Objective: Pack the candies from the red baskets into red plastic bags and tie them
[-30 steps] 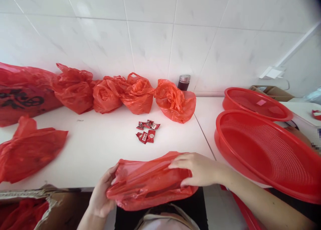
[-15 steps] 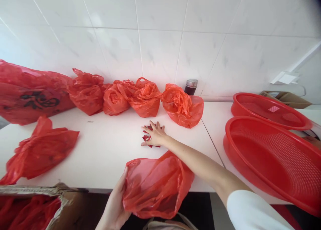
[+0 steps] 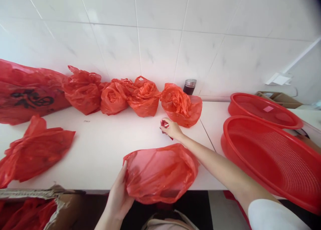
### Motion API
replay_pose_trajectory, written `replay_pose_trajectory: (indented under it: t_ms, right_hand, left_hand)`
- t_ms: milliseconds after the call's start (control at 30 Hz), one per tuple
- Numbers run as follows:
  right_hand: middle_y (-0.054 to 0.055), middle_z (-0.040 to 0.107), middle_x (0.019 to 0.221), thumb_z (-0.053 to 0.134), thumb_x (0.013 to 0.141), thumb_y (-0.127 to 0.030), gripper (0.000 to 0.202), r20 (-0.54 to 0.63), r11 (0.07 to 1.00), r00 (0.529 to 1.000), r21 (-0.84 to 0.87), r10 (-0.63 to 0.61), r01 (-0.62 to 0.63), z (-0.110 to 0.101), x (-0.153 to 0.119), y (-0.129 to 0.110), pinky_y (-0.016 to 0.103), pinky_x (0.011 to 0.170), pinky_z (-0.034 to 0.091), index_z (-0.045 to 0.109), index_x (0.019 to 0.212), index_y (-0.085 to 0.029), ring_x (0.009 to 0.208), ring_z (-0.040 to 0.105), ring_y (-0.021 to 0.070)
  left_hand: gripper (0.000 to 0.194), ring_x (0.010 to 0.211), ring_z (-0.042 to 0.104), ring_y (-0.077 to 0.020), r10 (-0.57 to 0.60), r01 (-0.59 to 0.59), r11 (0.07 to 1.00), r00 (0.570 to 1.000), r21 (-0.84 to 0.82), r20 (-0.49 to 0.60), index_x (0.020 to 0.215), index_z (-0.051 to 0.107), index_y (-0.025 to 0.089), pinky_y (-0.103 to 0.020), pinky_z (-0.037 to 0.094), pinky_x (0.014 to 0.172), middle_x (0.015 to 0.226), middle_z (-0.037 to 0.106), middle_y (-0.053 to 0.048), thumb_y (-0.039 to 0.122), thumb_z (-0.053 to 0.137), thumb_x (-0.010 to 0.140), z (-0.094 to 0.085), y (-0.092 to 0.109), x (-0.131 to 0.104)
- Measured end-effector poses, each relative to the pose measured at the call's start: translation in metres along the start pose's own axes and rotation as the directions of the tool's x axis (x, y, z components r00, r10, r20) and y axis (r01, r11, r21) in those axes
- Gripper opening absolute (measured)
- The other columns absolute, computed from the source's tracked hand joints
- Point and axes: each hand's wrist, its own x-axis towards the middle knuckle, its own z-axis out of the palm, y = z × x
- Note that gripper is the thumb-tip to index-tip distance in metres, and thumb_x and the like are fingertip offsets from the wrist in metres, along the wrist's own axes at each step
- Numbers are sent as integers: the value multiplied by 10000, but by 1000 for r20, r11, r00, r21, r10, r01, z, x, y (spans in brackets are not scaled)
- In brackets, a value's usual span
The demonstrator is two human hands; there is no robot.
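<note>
My left hand (image 3: 120,193) grips the near left rim of a red plastic bag (image 3: 160,176), whose wide mouth gapes at the table's front edge. Beyond the bag, my right hand (image 3: 173,129) is closed around small red packets (image 3: 164,125), which partly stick out between thumb and fingers and below the palm. Their print is too small to read. Just behind that hand sits a bunched red plastic bag (image 3: 181,106) with a loose, spread rim.
Several filled red bags (image 3: 144,99) line the tiled wall. A crumpled red bag (image 3: 37,149) lies at left, above a cardboard box (image 3: 62,210) of red plastic. Two red baskets (image 3: 250,156) stand at right. A dark bottle (image 3: 190,87) is by the wall.
My right hand has gathered the packets from the table, closed on them and moved right. The bag in my left hand has shifted slightly up and its mouth is wider.
</note>
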Motion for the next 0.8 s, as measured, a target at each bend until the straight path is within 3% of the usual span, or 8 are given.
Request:
replay_pose_trajectory:
  t_ms: [167,267,400,467,567,667,733,800]
  right_hand:
    - [34,612,1005,409,917,-449,339,-61,927,998,373,-10,32,-36,-26,-49,201,427,473,395,1201,-266,595,622,104]
    - [15,616,976,502,886,-465,358,-44,833,991,537,-128,132,-31,-61,-73,217,498,497,435,1188,-284,643,620,111]
    - [31,609,1064,558,874,-417,345,89,958,961,139,-263,250,-10,-88,-59,293,774,502,529,1188,-277,889,607,157]
    - [66,562,1209,582,851,-472,393,200,948,938,-88,-283,305,-8,-90,-41,347,854,470,567,1197,-286,1026,573,212]
    - [98,449,1386,626,785,-570,511,338,877,889,-262,-308,403,-25,-85,-25,411,932,418,592,1216,-298,1170,500,290]
    - [115,605,1199,631,810,-510,467,420,788,852,-386,-313,480,-53,-79,-29,380,862,438,620,1196,-247,1031,583,266]
    - [93,690,935,581,861,-468,336,462,712,831,-466,-310,525,-74,-77,-39,356,792,441,694,1020,-195,852,621,227]
    - [66,687,761,492,914,-472,376,492,636,799,-503,-346,585,-92,-75,-48,359,786,427,707,823,-176,720,607,190]
  left_hand:
    - [226,633,687,-146,11,-11,1000,998,3,59,878,699,136,-236,584,665,754,727,-59,280,526,902,26,-6,2]
    - [280,559,663,-132,-31,31,999,997,8,70,918,704,133,-229,582,644,673,706,-50,287,471,932,39,-10,3]
    - [293,641,686,-158,-1,-3,1000,989,29,147,1057,681,167,-229,580,637,699,710,-52,331,473,932,45,-11,1]
    - [276,672,688,-163,59,-67,997,984,40,170,1064,671,180,-226,577,625,732,713,-49,345,508,914,43,-7,-1]
    - [229,651,670,-148,154,-172,980,973,100,170,981,671,179,-200,559,572,755,707,-39,356,570,877,36,7,-2]
    - [217,599,630,-125,293,-327,929,935,172,199,902,652,185,-175,526,510,737,684,-13,384,650,815,32,30,-3]
    - [214,533,575,-105,369,-421,883,896,208,247,809,624,187,-160,491,461,650,631,15,383,699,768,34,48,-5]
    - [233,458,488,-78,423,-485,845,864,224,274,696,562,183,-143,440,413,549,537,42,350,716,750,41,65,-6]
